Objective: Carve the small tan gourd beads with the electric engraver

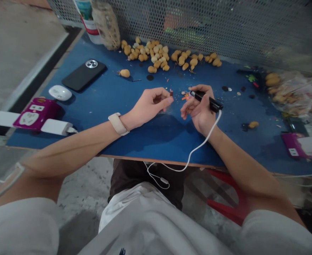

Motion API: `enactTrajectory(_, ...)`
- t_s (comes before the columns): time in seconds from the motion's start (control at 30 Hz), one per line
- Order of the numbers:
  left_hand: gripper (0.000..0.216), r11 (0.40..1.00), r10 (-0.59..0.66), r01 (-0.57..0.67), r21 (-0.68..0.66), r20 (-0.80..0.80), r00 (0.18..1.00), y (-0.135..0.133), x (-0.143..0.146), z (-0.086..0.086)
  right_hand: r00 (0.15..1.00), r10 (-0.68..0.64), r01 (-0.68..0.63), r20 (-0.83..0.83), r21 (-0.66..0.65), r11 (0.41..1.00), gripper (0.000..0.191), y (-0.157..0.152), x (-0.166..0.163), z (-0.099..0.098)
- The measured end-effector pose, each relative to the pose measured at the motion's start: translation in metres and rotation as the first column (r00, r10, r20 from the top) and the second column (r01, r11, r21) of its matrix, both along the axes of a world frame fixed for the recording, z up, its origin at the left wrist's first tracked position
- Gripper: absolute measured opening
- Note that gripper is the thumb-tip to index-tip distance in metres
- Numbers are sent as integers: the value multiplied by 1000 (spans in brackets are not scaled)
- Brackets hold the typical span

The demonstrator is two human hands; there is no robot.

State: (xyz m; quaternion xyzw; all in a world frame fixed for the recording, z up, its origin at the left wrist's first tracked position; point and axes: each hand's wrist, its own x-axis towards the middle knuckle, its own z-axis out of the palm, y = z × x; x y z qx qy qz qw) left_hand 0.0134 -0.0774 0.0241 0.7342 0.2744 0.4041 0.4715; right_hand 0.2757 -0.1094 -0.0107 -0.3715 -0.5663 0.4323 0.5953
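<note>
My left hand [156,101] is closed in a pinch over the blue table, a watch with a pale band on its wrist. A small dark reddish-brown piece [171,94] shows at its fingertips. In my right hand [200,109] lies a black pen-shaped tool [205,99], its tip pointing left toward the other hand. A white cable [198,147] runs from the tool's rear end down over the table edge. Between the hands, a little farther back, small orange and pink bits [185,96] are scattered on the tabletop.
Several small tan gourds [156,53] lie along the back by a perforated metal panel [156,24]. At left are a black phone [83,76], a white case [60,92] and a purple power socket [36,113]. A plastic bag [294,90] with more gourds sits at right.
</note>
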Motion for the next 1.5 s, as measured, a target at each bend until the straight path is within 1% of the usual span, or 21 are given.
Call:
enactTrajectory(0.07,54,998,19,-16,-55,45,999,4,-1,1,998,59,-58,18,-67,996,92,-2,3,1)
enactTrajectory(0.13,57,995,50,-44,-84,68,996,7,-2,2,996,89,-87,13,-96,992,96,-4,4,3)
enactTrajectory(0.17,57,994,65,-59,-93,69,996,9,-2,2,996,91,-90,7,-98,991,94,-5,4,4)
enactTrajectory(0.23,58,990,87,-77,-118,75,993,11,-1,3,996,89,-90,-11,-86,992,82,-8,1,6)
enactTrajectory(0.33,57,974,105,-62,-219,186,977,11,3,2,990,117,-119,-84,-29,992,62,-13,-7,8)
enactTrajectory(0.4,55,953,116,-24,-300,292,949,9,6,1,987,124,-125,-107,-2,992,59,-16,-11,8)
enactTrajectory(0.47,49,937,113,22,-348,362,925,7,8,1,988,123,-123,-92,2,992,60,-18,-13,8)
enactTrajectory(0.53,43,934,102,47,-353,392,914,6,8,0,984,143,-140,-107,31,990,55,-18,-15,7)
enactTrajectory(0.63,43,944,101,40,-329,400,911,6,6,-1,971,199,-188,-135,87,978,47,-17,-13,6)
enactTrajectory(0.8,41,946,114,21,-323,392,913,7,5,-4,980,197,-196,-34,14,980,63,-17,-9,6)
enactTrajectory(1.0,38,939,155,-14,-343,388,909,6,6,-3,984,178,-177,-27,28,984,67,-15,-7,0)
enactTrajectory(1.07,38,934,170,-27,-355,379,910,5,6,-2,981,190,-189,-28,34,981,68,-14,-7,-1)
enactTrajectory(1.13,39,929,187,-43,-367,368,911,4,6,-1,975,220,-218,-28,53,975,65,-14,-6,-1)
enactTrajectory(1.23,38,923,211,-61,-381,364,907,3,7,2,963,268,-263,-39,93,960,54,-15,-5,-2)
enactTrajectory(1.3,37,921,215,-59,-385,374,902,2,8,3,958,284,-278,-42,109,954,52,-15,-4,-2)
enactTrajectory(1.37,38,920,216,-52,-389,389,896,1,9,5,963,268,-266,-13,96,959,56,-15,-4,-3)
enactTrajectory(1.5,34,909,215,-34,-416,398,892,-1,11,7,971,216,-222,98,50,974,72,-17,-2,-5)
